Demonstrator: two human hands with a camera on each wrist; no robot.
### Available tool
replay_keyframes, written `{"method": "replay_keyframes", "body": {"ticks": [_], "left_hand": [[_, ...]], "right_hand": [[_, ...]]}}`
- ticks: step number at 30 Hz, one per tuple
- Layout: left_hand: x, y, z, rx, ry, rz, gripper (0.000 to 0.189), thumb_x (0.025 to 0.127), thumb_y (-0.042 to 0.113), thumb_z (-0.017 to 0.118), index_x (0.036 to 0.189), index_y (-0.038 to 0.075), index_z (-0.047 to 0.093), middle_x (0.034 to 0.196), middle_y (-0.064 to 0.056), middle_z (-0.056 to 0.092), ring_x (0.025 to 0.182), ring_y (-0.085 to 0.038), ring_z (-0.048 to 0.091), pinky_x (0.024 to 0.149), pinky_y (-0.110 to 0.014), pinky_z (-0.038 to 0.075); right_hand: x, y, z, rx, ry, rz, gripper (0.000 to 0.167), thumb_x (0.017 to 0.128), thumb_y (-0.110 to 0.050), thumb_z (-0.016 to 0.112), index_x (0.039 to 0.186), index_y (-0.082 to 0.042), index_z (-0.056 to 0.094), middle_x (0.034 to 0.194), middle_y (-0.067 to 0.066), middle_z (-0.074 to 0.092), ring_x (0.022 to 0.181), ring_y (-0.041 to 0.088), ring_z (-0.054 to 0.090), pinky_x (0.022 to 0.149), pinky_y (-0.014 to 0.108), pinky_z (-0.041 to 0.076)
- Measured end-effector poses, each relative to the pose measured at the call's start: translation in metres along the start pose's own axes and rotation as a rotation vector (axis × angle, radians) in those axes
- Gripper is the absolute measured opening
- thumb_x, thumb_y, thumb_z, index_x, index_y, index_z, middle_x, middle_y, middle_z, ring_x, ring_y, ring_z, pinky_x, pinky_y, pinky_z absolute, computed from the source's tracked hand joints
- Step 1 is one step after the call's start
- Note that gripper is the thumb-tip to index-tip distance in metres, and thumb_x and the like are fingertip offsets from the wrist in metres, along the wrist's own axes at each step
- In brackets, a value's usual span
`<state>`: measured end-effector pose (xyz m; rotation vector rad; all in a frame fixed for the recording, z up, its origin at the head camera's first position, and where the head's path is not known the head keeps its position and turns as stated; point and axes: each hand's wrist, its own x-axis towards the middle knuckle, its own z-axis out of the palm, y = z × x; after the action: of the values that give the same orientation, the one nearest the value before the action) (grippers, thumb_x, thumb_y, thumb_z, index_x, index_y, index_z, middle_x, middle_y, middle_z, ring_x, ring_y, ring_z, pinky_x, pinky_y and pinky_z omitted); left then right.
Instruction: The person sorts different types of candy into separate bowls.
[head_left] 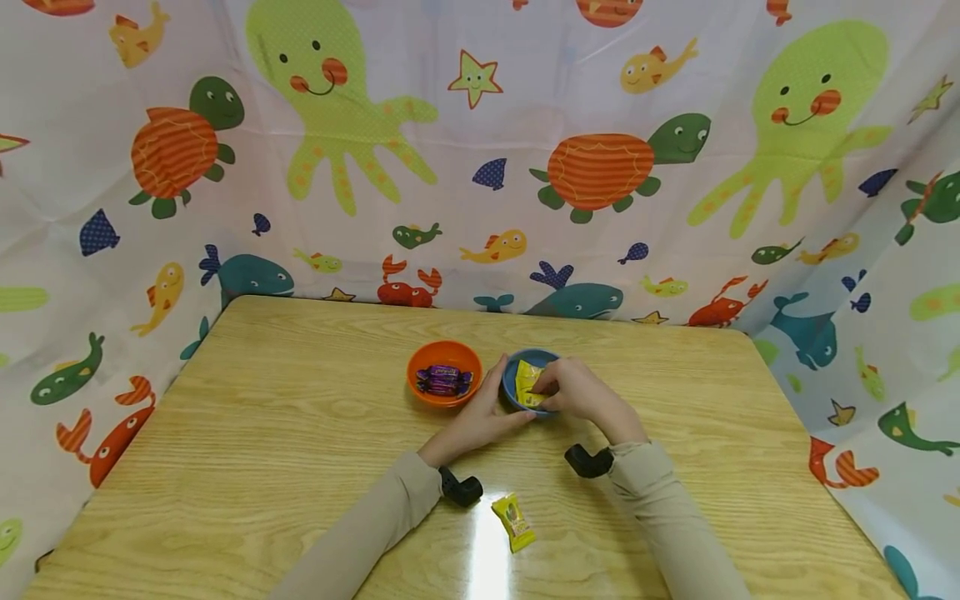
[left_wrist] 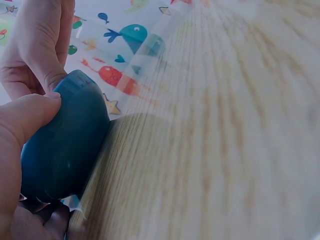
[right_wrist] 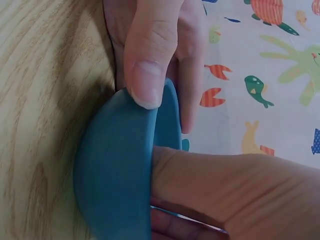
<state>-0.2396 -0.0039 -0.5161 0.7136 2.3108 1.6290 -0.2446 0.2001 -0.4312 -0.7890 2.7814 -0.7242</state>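
Note:
A small blue bowl [head_left: 537, 353] stands on the table with yellow-wrapped candies [head_left: 528, 377] in it. My left hand [head_left: 480, 414] holds the bowl from its left side; in the right wrist view its thumb [right_wrist: 147, 82] lies over the rim. From the right, my right hand [head_left: 583, 392] reaches into the bowl with bent fingers down at the candies. The bowl wall [right_wrist: 117, 165] hides those fingertips in the right wrist view, so I cannot tell whether they pinch a candy. Another yellow-wrapped candy [head_left: 513, 523] lies on the table between my forearms.
An orange bowl [head_left: 446, 347] with purple-wrapped candies [head_left: 444, 380] stands just left of the blue bowl, close to my left fingers. The wooden table [head_left: 315, 383] ends at a curtain [head_left: 450, 167] printed with sea animals, behind and at both sides. Each wrist wears a black camera mount [head_left: 588, 461].

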Motion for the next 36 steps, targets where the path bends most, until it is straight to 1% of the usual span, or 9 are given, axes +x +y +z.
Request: {"method": "replay_keyframes", "body": {"ticks": [8,12,15,19,23,27,31,34,36], "left_hand": [[0.0,-0.001,0.0,-0.012,0.001,0.006,0.101,0.092,0.041,0.07,0.161,0.016,0.0,0.166,-0.005,0.004,0.151,-0.023,0.008,0.119,-0.05,0.016],[0.0,-0.001,0.0,-0.004,-0.002,0.008,0.104,0.091,0.045,0.07,0.161,0.015,-0.001,0.166,-0.005,0.002,0.151,-0.024,0.007,0.119,-0.051,0.015],[0.0,-0.002,0.0,-0.009,-0.005,0.016,0.107,0.09,0.05,0.07,0.161,0.015,-0.002,0.166,-0.005,0.001,0.151,-0.024,0.006,0.119,-0.052,0.015],[-0.001,-0.002,-0.001,-0.011,-0.009,0.02,0.109,0.089,0.052,0.07,0.161,0.015,-0.003,0.166,-0.004,-0.001,0.151,-0.025,0.006,0.118,-0.053,0.016],[-0.001,-0.002,-0.001,-0.013,-0.005,0.015,0.108,0.089,0.05,0.071,0.161,0.015,-0.002,0.166,-0.005,0.0,0.151,-0.025,0.006,0.118,-0.054,0.016],[0.0,-0.002,0.0,-0.016,0.006,0.008,0.107,0.089,0.048,0.072,0.161,0.014,-0.001,0.166,-0.006,0.002,0.151,-0.025,0.006,0.119,-0.054,0.014],[0.0,-0.001,0.001,-0.01,0.009,-0.001,0.108,0.089,0.048,0.072,0.161,0.014,0.0,0.166,-0.005,0.002,0.151,-0.024,0.006,0.119,-0.052,0.015],[0.0,-0.001,0.001,-0.002,0.008,-0.006,0.108,0.088,0.049,0.072,0.161,0.015,0.0,0.166,-0.004,0.002,0.151,-0.023,0.006,0.119,-0.051,0.015],[0.0,0.0,0.001,0.0,0.008,-0.009,0.108,0.088,0.049,0.072,0.161,0.015,0.0,0.166,-0.003,0.002,0.151,-0.022,0.006,0.119,-0.05,0.015]], "right_hand": [[-0.01,-0.009,-0.004,0.005,0.06,-0.029,0.014,0.084,-0.005,0.079,0.097,-0.001,0.077,0.093,0.008,0.069,0.082,0.021,0.062,0.072,0.035,0.054],[-0.021,-0.022,-0.007,-0.009,0.109,-0.073,0.016,0.085,-0.008,0.078,0.099,0.0,0.076,0.094,0.009,0.069,0.082,0.024,0.062,0.072,0.039,0.055],[-0.032,-0.035,-0.007,-0.028,0.148,-0.124,0.016,0.086,-0.009,0.078,0.099,0.0,0.076,0.095,0.01,0.07,0.084,0.026,0.064,0.073,0.039,0.056],[-0.048,-0.052,-0.002,-0.047,0.191,-0.161,0.014,0.086,-0.011,0.078,0.097,-0.002,0.076,0.091,0.006,0.071,0.081,0.02,0.065,0.071,0.034,0.057],[-0.065,-0.066,0.007,-0.052,0.221,-0.168,0.013,0.085,-0.013,0.079,0.095,-0.005,0.077,0.087,0.002,0.07,0.079,0.017,0.064,0.069,0.03,0.055],[-0.079,-0.076,0.021,-0.047,0.214,-0.166,0.013,0.085,-0.017,0.08,0.093,-0.007,0.076,0.086,0.001,0.069,0.077,0.016,0.063,0.067,0.026,0.053],[-0.091,-0.081,0.038,-0.026,0.174,-0.176,0.015,0.083,-0.017,0.081,0.09,-0.006,0.074,0.082,0.0,0.068,0.074,0.014,0.063,0.065,0.023,0.052],[-0.097,-0.083,0.051,-0.03,0.149,-0.177,0.02,0.08,-0.02,0.084,0.088,-0.005,0.073,0.079,0.0,0.065,0.072,0.013,0.061,0.063,0.022,0.051],[-0.1,-0.083,0.059,-0.043,0.136,-0.157,0.025,0.077,-0.024,0.086,0.086,-0.005,0.073,0.078,-0.002,0.063,0.071,0.01,0.059,0.063,0.022,0.05]]}}
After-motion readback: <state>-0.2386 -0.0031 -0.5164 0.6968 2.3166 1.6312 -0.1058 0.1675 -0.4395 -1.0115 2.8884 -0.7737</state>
